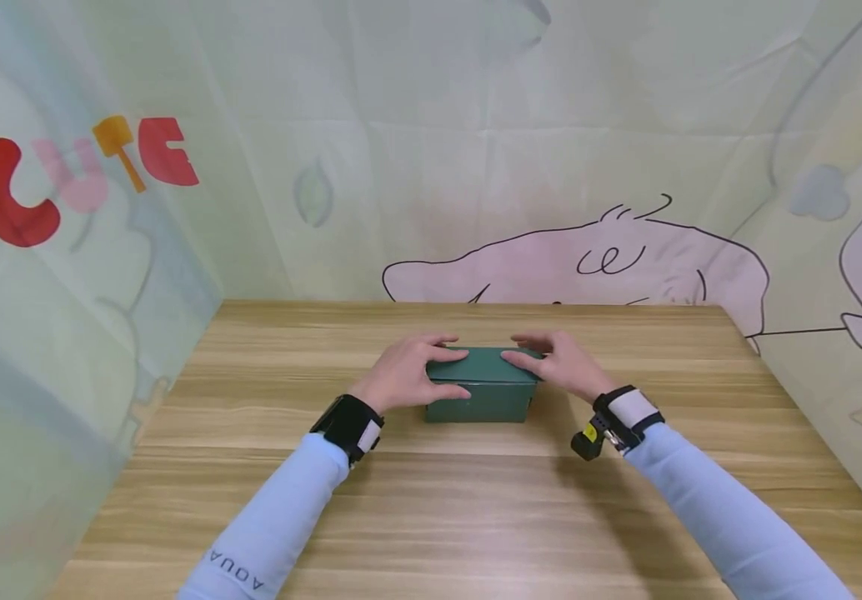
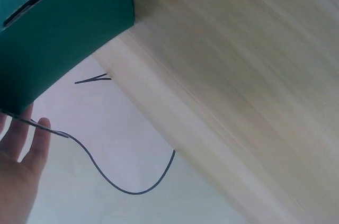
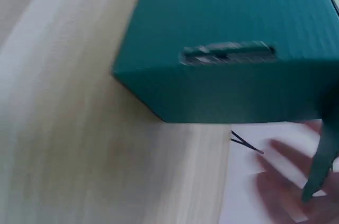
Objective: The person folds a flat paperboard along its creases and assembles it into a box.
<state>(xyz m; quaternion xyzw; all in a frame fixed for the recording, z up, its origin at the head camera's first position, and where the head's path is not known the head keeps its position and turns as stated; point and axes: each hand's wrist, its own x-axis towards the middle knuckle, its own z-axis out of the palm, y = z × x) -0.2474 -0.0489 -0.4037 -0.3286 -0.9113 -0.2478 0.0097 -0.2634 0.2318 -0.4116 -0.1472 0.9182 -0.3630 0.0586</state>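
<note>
A green cardboard box (image 1: 479, 402) sits on the wooden table, its lid (image 1: 485, 365) lying over the top. My left hand (image 1: 414, 372) is at the box's left end, fingers over the lid and thumb by the front face. Over the lid's right end reaches my right hand (image 1: 562, 365), fingers extended. In the left wrist view, fingers (image 2: 34, 147) lie along the thin lid edge, beside the box side (image 2: 79, 28) with its slot. The right wrist view shows blurred fingers (image 3: 286, 181) around a green flap (image 3: 321, 158); another slot (image 3: 228, 53) is visible. The box's inside is hidden.
The wooden table (image 1: 251, 467) runs back to a printed cloth backdrop (image 1: 431, 150), which also rises at both sides. A black wrist camera (image 1: 588, 442) hangs by the right wrist.
</note>
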